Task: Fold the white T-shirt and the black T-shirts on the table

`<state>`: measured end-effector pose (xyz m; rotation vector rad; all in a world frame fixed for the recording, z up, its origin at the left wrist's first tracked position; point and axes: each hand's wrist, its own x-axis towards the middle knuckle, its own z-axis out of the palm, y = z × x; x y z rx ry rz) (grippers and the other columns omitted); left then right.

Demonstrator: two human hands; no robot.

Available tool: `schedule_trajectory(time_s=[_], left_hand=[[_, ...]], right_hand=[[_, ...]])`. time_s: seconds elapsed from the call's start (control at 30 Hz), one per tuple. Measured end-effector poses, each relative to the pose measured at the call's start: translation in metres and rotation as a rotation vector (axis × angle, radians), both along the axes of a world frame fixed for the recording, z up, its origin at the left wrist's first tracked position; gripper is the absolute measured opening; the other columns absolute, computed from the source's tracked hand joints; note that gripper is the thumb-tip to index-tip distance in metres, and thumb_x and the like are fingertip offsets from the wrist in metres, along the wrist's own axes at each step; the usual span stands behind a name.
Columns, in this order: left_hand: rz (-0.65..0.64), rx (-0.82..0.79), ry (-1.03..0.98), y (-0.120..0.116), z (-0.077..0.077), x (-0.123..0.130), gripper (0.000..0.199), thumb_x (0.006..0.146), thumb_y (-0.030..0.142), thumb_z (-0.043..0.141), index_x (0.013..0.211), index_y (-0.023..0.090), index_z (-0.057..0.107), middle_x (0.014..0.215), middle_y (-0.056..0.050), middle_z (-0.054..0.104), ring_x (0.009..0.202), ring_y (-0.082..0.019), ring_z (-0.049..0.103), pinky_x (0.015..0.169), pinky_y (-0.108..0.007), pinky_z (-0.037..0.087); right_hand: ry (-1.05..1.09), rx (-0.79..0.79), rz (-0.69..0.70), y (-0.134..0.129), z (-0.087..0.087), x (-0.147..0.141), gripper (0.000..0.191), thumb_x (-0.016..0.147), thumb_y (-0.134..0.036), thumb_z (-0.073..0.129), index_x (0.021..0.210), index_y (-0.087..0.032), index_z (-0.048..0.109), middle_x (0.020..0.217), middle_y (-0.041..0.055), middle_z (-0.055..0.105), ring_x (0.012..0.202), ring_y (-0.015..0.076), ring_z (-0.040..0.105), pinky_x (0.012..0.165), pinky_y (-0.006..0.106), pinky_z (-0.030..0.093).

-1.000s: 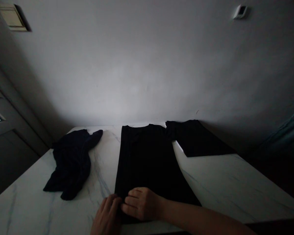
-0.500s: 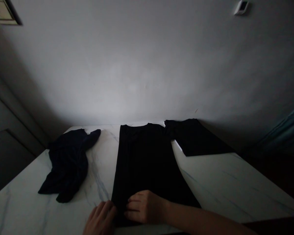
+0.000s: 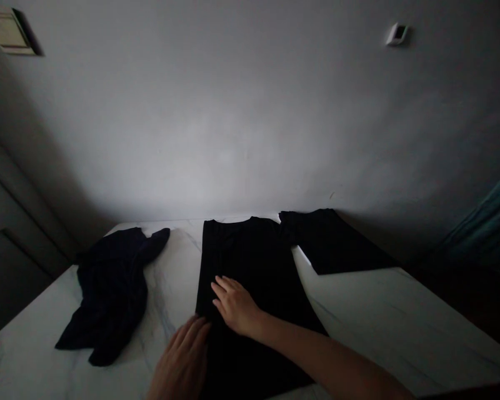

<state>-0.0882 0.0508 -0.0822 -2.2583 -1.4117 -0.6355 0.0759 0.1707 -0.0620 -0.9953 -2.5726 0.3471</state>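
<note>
A black short-sleeved garment, it seems a T-shirt, lies spread on the table in front of me, its neck end toward the wall and its left side a straight edge. My right hand rests on its middle left, open, fingers a little apart and pointing left. At the garment's left edge lies my left hand, open, its fingertips touching the cloth and its fingers stretched out. No cloth shows pinched in either hand.
The white marbled table stands against a grey wall. On its left is a crumpled dark navy garment. Another black piece of cloth lies at the back right, touching or joined to the middle one. A teal cloth hangs at far right.
Both hands have moved away from me along the garment, the right one farther up. The right hand's curled fingers have spread flat. The view has tilted up slightly.
</note>
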Motion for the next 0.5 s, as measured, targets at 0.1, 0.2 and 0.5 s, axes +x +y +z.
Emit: schedule_trajectory(time_s=[0.1,0.2,0.5], left_hand=[[0.028,0.025,0.049,0.016,-0.023,0.003,0.058,0.088,0.019,0.044,0.146,0.017,0.037,0.139,-0.008,0.059,0.127,-0.022,0.054,0.099,-0.034,0.048],[0.021,0.008,0.102,0.017,-0.043,0.000,0.069,0.090,0.030,0.047,0.153,0.015,0.023,0.144,-0.009,0.054,0.129,-0.023,0.053,0.098,-0.034,0.050],[0.027,0.046,0.168,0.017,-0.071,-0.012,0.069,0.087,0.048,0.053,0.151,0.030,0.031,0.140,-0.008,0.058,0.123,-0.026,0.058,0.091,-0.037,0.054]], right_hand=[[-0.083,-0.005,-0.053,0.023,-0.005,-0.023,0.052,0.100,-0.032,0.043,0.146,-0.008,0.041,0.155,0.0184,0.031,0.144,0.0311,0.027,0.117,0.049,0.026],[-0.094,-0.015,-0.057,0.041,-0.012,-0.033,0.059,0.101,-0.045,0.039,0.149,-0.011,0.036,0.158,0.0157,0.024,0.147,0.0291,0.020,0.119,0.051,0.017],[-0.257,-0.059,-0.173,0.093,-0.010,-0.045,0.066,0.100,-0.055,0.031,0.151,-0.013,0.034,0.159,0.0149,0.021,0.149,0.0267,0.009,0.119,0.052,-0.004]])
